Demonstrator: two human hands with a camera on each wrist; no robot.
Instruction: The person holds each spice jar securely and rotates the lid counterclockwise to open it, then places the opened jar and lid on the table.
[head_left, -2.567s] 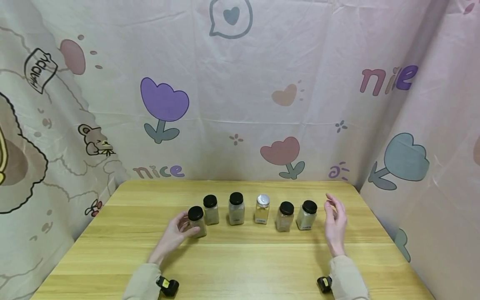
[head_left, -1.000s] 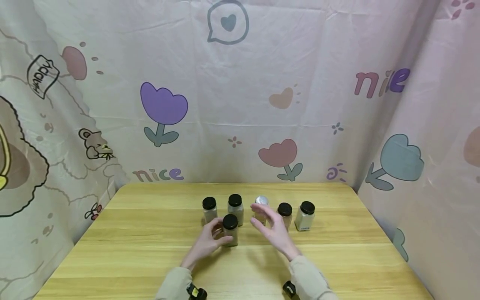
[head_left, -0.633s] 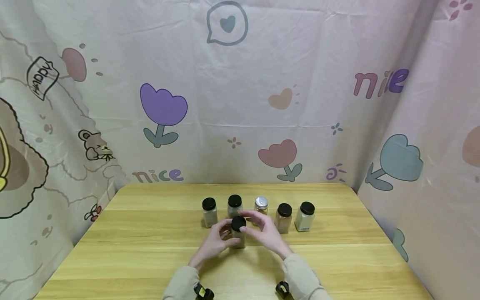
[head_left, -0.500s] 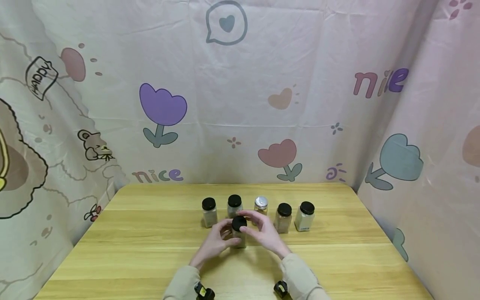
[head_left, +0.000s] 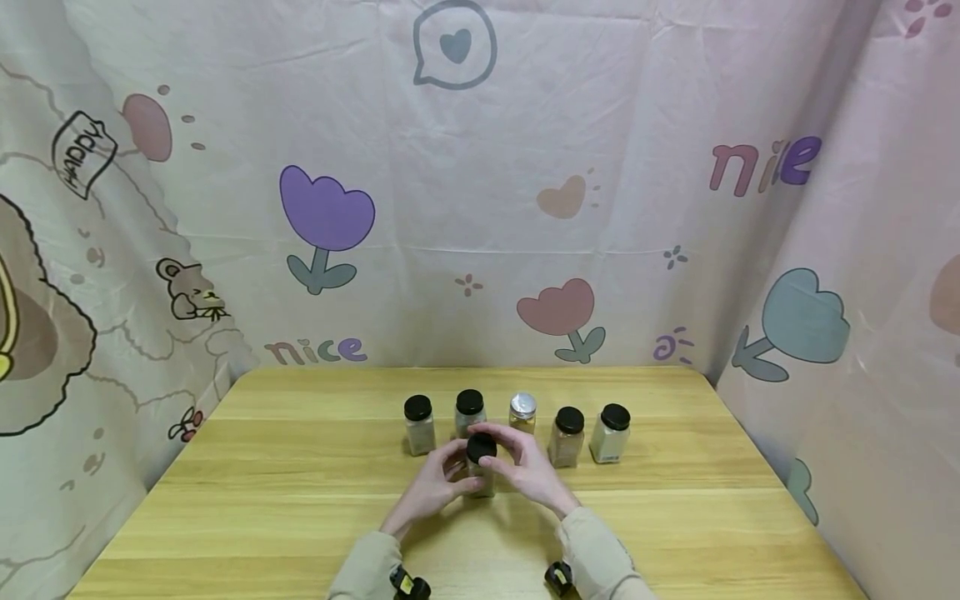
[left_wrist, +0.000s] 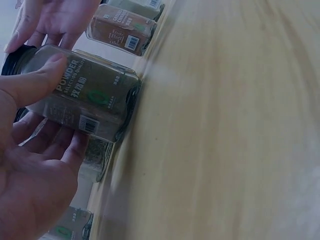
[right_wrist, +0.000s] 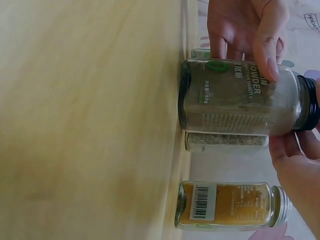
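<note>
A clear square spice jar (right_wrist: 230,95) of brownish powder, its label reading "POWDER", stands upright between the hands at the middle of the table. Its base is at or very near the tabletop. My left hand (head_left: 431,486) grips the jar's body, thumb across the label and fingers behind. From the other side, my right hand (head_left: 529,471) holds the black lid (head_left: 482,447) between thumb and fingers. The lid appears seated on the jar's neck. Part of the right hand's grip is cut off in the right wrist view.
Behind, several jars stand in a loose arc: two black-lidded ones, a left jar (head_left: 420,433) and a partly hidden one (head_left: 469,403); a silver-lidded yellow jar (right_wrist: 225,204); two more black-lidded jars (head_left: 566,446) (head_left: 611,437) at right. A printed curtain (head_left: 450,200) hangs behind the wooden table (head_left: 262,475).
My left hand has brought the jar from the row's left end to the middle front. My right hand has come in from the right and taken hold of the lid; lately both barely move.
</note>
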